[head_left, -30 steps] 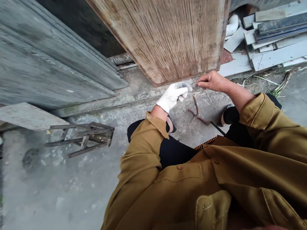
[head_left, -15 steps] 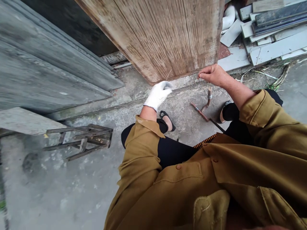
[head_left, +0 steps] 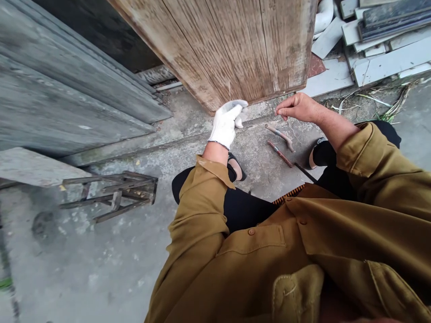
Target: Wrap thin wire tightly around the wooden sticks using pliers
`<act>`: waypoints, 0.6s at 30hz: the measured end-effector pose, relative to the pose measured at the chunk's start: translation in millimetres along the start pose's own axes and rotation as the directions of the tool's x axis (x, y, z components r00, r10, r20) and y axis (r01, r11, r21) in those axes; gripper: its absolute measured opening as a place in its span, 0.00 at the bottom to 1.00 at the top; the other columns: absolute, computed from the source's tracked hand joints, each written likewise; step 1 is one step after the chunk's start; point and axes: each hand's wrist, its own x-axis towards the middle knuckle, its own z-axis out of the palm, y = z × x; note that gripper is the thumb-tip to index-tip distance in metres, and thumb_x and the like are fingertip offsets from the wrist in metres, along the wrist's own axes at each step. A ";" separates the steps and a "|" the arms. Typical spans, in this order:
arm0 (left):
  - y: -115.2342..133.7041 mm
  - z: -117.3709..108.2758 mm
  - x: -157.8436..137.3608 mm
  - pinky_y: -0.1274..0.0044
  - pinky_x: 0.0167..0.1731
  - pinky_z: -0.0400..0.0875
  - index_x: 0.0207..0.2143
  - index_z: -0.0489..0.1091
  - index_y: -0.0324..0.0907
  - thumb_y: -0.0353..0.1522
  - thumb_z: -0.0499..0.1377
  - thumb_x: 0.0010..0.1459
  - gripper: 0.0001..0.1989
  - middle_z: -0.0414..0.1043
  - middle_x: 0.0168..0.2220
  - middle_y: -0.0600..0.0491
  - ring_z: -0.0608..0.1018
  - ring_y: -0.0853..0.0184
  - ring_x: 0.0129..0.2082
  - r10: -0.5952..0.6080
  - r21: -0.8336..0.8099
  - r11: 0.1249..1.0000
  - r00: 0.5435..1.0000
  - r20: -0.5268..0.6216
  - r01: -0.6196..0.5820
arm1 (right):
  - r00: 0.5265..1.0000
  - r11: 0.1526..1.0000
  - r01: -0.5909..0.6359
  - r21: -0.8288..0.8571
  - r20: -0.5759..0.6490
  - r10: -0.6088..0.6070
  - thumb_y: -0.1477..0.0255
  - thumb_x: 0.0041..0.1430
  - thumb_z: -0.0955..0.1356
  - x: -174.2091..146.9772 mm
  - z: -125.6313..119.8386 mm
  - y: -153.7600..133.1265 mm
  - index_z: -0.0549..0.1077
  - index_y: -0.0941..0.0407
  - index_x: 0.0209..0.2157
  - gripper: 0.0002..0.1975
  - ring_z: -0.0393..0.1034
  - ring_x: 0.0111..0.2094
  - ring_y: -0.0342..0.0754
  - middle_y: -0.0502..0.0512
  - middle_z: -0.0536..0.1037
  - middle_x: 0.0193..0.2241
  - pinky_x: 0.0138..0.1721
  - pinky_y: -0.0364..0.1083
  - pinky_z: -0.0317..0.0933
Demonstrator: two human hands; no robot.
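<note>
My left hand, in a white knit glove, is closed in front of the bottom edge of a worn wooden panel. A thin pale strand sticks up from its fingers. My bare right hand is held in a pinch to the right; whatever lies between its fingertips is too fine to make out. Below it, a bent brown stick with a grey band appears over the concrete. A straight reddish-brown stick with a similar band is nearer to me, beside a dark narrow bar.
A small wooden stool frame lies on the concrete at left, near a pale board. Grey wooden panels fill the upper left. Stacked tile and board offcuts, a white pipe and dry grass are at right.
My gloved left hand has risen slightly and turned, its strand now more upright. The bent stick has swung from upright to pointing left. My right hand keeps its pinch, barely moved.
</note>
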 end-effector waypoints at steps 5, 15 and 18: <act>14.9 -12.9 -4.4 0.80 0.29 0.70 0.40 0.79 0.41 0.33 0.63 0.60 0.08 0.80 0.34 0.51 0.77 0.69 0.32 0.092 0.153 0.984 0.996 -0.013 -0.089 | 0.995 0.999 -0.027 -0.045 0.095 0.032 0.63 0.57 0.77 -6.0 3.8 -7.6 0.83 0.57 0.32 0.11 0.63 0.25 0.42 0.48 0.72 0.20 0.30 0.43 0.55; 12.7 29.2 -41.6 0.78 0.17 0.51 0.35 0.77 0.38 0.40 0.65 0.62 0.13 0.69 0.22 0.55 0.58 0.79 0.15 -0.168 -0.038 0.978 0.888 0.428 0.203 | 0.986 0.983 0.013 -0.185 0.167 0.018 0.66 0.58 0.75 -9.3 17.3 -15.1 0.84 0.57 0.34 0.08 0.65 0.26 0.42 0.47 0.73 0.20 0.34 0.43 0.59; 15.3 25.6 -44.8 0.80 0.16 0.51 0.36 0.76 0.38 0.36 0.64 0.61 0.09 0.65 0.21 0.57 0.56 0.79 0.15 -0.174 -0.056 0.974 0.881 0.441 0.220 | 0.990 0.987 -0.044 -0.152 0.127 0.063 0.69 0.58 0.76 -8.8 20.5 -13.7 0.82 0.56 0.32 0.05 0.65 0.27 0.43 0.47 0.74 0.21 0.35 0.44 0.60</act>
